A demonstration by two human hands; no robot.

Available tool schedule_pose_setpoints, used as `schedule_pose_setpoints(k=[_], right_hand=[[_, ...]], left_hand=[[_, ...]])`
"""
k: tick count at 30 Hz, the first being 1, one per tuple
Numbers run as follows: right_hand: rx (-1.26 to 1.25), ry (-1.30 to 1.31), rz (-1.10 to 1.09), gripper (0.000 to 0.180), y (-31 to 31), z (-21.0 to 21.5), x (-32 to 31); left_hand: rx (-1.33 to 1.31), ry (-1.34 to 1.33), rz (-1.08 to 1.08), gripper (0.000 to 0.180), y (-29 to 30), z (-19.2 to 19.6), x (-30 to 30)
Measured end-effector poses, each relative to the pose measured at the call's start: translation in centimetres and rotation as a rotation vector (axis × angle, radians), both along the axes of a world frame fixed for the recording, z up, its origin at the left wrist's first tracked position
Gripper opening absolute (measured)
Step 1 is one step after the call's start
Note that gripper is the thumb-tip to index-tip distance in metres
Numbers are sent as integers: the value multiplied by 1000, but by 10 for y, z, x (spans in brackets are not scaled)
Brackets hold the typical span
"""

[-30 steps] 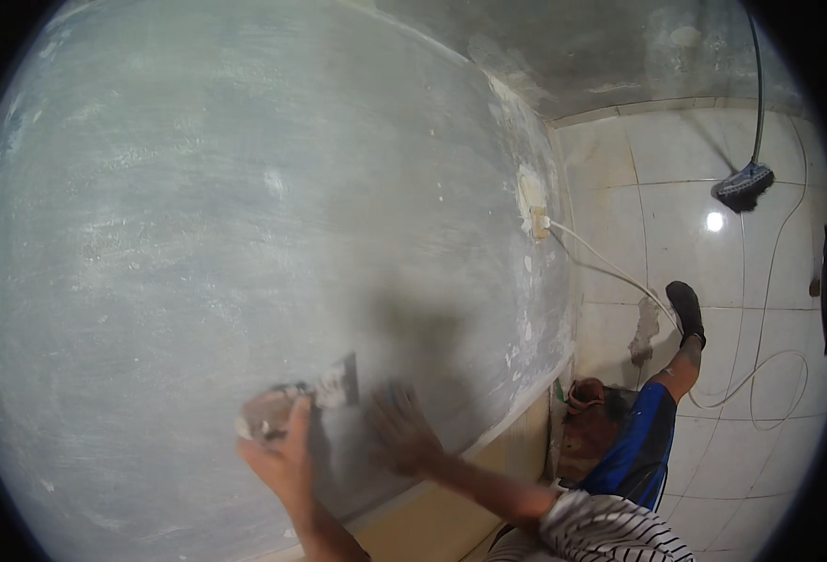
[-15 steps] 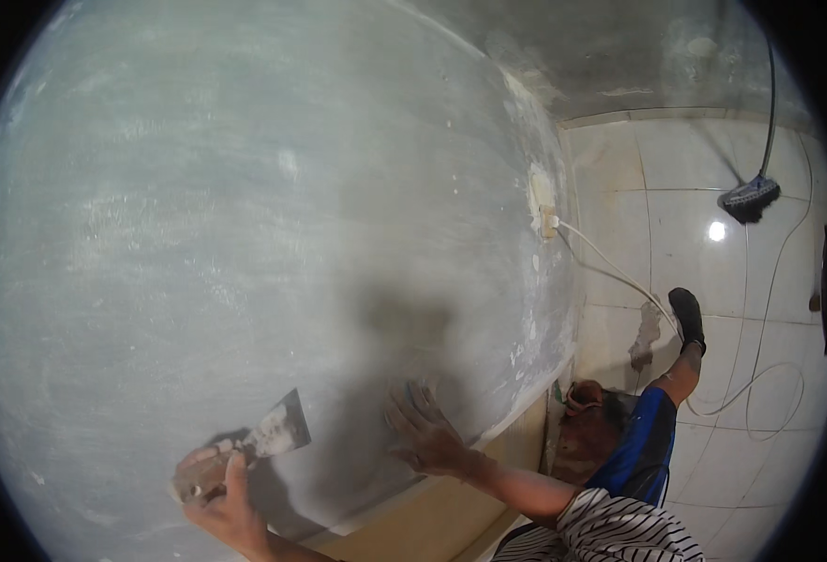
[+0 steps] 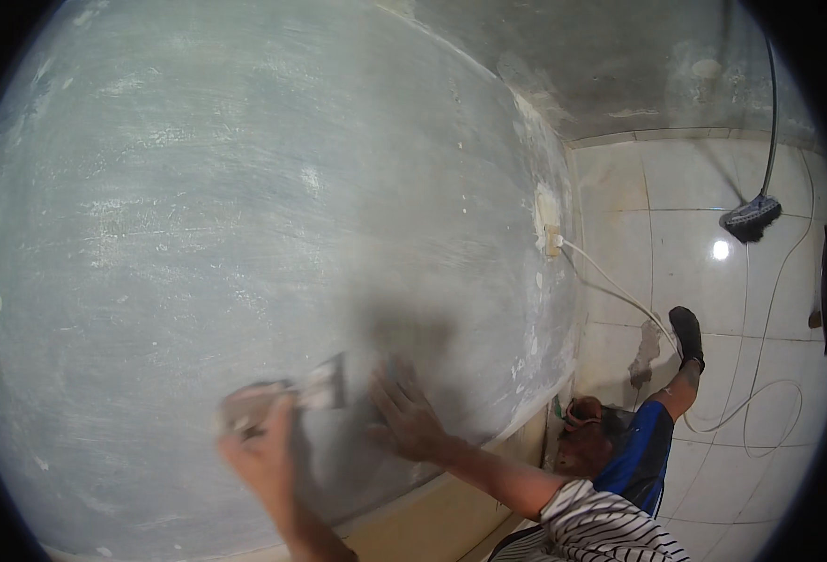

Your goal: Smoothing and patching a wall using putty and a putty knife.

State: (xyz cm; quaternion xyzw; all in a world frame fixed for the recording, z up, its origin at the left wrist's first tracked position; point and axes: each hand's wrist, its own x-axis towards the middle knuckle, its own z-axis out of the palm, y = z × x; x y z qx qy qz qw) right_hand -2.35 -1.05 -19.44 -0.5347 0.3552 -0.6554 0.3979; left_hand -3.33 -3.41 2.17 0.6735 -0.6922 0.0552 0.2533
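Gripping scraper (image 3: 321,386), left hand (image 3: 261,438) at near left; right hand (image 3: 408,418) splayed at wall (image 3: 245,253); blurred scraper probably light, stiff, best held behind blade (image 3: 327,390).

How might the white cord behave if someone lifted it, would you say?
The cord would probably flop, since it curves loosely over the tiles. It may feel light, being thin. A pull would likely catch at the outlet, where one end seems plugged in.

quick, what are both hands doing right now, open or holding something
Left hand: closed around the scraper, slightly blurred.
Right hand: open, palm toward the wall, nothing visibly held.
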Motion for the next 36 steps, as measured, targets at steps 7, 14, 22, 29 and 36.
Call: schedule_pose_setpoints(k=[7,14,22,29,36], right_hand=[[-13,39,48,71,8,-46,-3],[60,-54,-101,73,-8,-15,4],[1,-4,-59,65,4,-18,14],[-111,60,-41,65,-4,-30,0],[-55,-4,-63,66,-27,0,-2]], left_hand=[[-85,58,2,27,-4,24,6],[103,61,57,24,-22,-29,-4],[-77,77,-64,23,-3,17,3],[45,-19,37,24,-13,7,-5],[82,-72,60,23,-23,-14,-13]])
